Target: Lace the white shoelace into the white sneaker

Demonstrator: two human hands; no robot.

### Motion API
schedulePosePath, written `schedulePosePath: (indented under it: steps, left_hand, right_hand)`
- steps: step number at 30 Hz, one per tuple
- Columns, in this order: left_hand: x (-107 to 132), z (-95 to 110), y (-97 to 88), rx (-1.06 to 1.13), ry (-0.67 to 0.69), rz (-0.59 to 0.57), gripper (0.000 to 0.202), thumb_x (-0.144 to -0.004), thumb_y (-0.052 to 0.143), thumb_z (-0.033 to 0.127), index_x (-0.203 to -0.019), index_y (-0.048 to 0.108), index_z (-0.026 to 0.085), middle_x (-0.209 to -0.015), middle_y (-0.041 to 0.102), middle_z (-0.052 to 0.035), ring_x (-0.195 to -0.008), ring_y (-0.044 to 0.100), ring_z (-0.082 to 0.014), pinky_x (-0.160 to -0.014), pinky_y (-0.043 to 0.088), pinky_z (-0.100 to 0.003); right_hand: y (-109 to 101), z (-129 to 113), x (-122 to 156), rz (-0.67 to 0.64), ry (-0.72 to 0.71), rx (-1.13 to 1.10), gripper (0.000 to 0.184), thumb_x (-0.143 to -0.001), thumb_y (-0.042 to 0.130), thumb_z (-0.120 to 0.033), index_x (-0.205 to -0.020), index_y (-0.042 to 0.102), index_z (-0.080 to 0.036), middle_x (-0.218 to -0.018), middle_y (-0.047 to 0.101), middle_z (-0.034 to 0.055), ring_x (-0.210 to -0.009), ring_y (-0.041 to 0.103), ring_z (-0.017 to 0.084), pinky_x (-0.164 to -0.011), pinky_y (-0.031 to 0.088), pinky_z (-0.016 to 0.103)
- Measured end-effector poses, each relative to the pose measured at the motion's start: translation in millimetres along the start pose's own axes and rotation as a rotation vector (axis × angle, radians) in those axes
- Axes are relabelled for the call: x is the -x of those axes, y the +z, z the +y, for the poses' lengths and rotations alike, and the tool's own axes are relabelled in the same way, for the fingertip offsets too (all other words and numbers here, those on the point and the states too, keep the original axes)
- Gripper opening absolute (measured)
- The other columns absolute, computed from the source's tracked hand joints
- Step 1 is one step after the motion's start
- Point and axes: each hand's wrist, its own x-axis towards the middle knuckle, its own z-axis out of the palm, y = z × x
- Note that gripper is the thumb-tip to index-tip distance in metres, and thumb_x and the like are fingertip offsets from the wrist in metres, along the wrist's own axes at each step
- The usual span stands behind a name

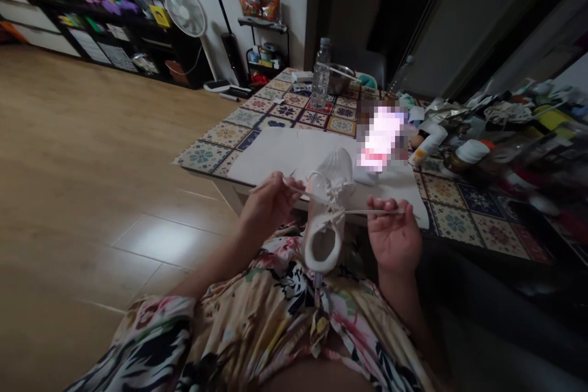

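Observation:
A white lace-up shoe (339,165) rests with its toe on the table's edge and its heel opening towards my body. My left hand (275,196) pinches one end of the white shoelace (362,212) and draws it out to the left. On the other side my right hand (394,233) has its fingers closed on the lace's other end, stretched to the right. Both lengths run taut from the shoe's upper part. Part of the lacing is blurred, with a loose loop near the toe.
A white sheet (275,153) covers part of the patterned table (206,156). A blurred-out lit screen (381,138) stands beyond the shoe. A plastic bottle (320,73) and a metal bowl (340,78) are at the back. Spray can (428,144), jar (467,156) and clutter crowd the right.

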Motion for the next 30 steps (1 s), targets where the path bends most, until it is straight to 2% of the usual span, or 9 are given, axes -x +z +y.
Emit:
schedulePosePath:
  steps: [2,4,7,10,13,16,19,24,30]
  left_hand:
    - [-8,8,-6.0,0.056,-0.020,0.030,0.028,-0.090,0.064,0.014,-0.070,0.044,0.016,-0.051,0.044,0.0089,-0.043,0.048,-0.0031,-0.052,0.048,-0.012]
    - [-15,13,-13.6,0.012,0.013,0.035,0.029,-0.090,0.063,0.014,-0.071,0.043,0.017,-0.049,0.035,0.0103,-0.036,0.034,-0.0022,-0.038,0.033,-0.010]
    - [-22,13,-24.3,-0.166,0.063,0.011,0.033,-0.084,0.072,0.021,-0.073,0.042,0.019,-0.049,0.035,0.0101,-0.035,0.029,-0.0031,-0.035,0.020,-0.011]
    - [-24,8,-31.4,-0.353,0.025,-0.076,0.040,-0.076,0.080,0.034,-0.076,0.043,0.020,-0.049,0.037,0.0106,-0.036,0.028,-0.0034,-0.037,0.022,-0.012]
    - [-20,5,-34.8,-0.553,-0.035,-0.249,0.041,-0.075,0.080,0.045,-0.080,0.050,0.018,-0.048,0.035,0.0107,-0.037,0.027,-0.0039,-0.038,0.022,-0.013]
    - [-15,7,-34.8,-0.871,-0.060,-0.497,0.035,-0.078,0.077,0.044,-0.087,0.062,0.014,-0.053,0.048,0.0050,-0.043,0.039,-0.0063,-0.042,0.027,-0.015]
    - [-13,11,-33.1,-1.152,0.036,-0.688,0.026,-0.082,0.073,0.038,-0.083,0.069,0.012,-0.064,0.062,-0.0018,-0.054,0.052,-0.0103,-0.048,0.034,-0.017]
    - [-17,11,-33.5,-1.339,0.256,-0.800,0.021,-0.090,0.063,0.030,-0.080,0.068,0.012,-0.078,0.061,-0.0052,-0.068,0.056,-0.0121,-0.061,0.042,-0.019]
    - [-20,10,-39.1,-1.416,0.216,-0.865,0.024,-0.094,0.055,0.031,-0.083,0.064,0.013,-0.090,0.060,-0.0078,-0.080,0.057,-0.0150,-0.073,0.045,-0.024]
  right_hand:
    - [-8,-4,-9,-0.035,0.054,-0.045,0.040,-0.097,0.044,-0.048,-0.068,0.032,-0.024,-0.060,0.028,-0.0070,-0.047,0.034,0.012,-0.055,0.047,0.028]
    - [-18,-9,-16,-0.097,0.083,-0.048,0.044,-0.098,0.042,-0.048,-0.067,0.024,-0.024,-0.055,0.018,-0.0088,-0.041,0.016,0.011,-0.041,0.033,0.024]
    - [-31,-14,-20,-0.266,0.214,-0.035,0.047,-0.095,0.049,-0.049,-0.063,0.026,-0.024,-0.049,0.017,-0.0104,-0.038,0.011,0.010,-0.038,0.022,0.022]
    - [-35,-12,-16,-0.418,0.318,0.037,0.046,-0.093,0.056,-0.048,-0.060,0.034,-0.023,-0.047,0.023,-0.0106,-0.039,0.016,0.008,-0.040,0.020,0.022]
    - [-31,-8,-9,-0.479,0.279,0.268,0.038,-0.091,0.062,-0.046,-0.066,0.047,-0.022,-0.055,0.039,-0.0071,-0.047,0.033,0.009,-0.046,0.029,0.022]
    - [-22,-6,-4,-0.546,0.222,0.553,0.023,-0.086,0.070,-0.041,-0.083,0.058,-0.021,-0.074,0.057,-0.0027,-0.066,0.053,0.012,-0.061,0.042,0.023]
    - [-17,-7,-4,-0.638,0.158,0.727,0.017,-0.091,0.063,-0.039,-0.089,0.062,-0.021,-0.083,0.065,-0.0006,-0.078,0.061,0.015,-0.071,0.046,0.025]
    - [-21,-8,-7,-0.727,0.142,0.798,0.022,-0.097,0.054,-0.037,-0.087,0.066,-0.021,-0.082,0.068,0.0023,-0.077,0.063,0.017,-0.072,0.047,0.026]
    - [-27,-8,-8,-0.704,0.167,0.824,0.016,-0.095,0.058,-0.032,-0.088,0.069,-0.022,-0.086,0.070,0.0029,-0.081,0.065,0.019,-0.074,0.048,0.028]
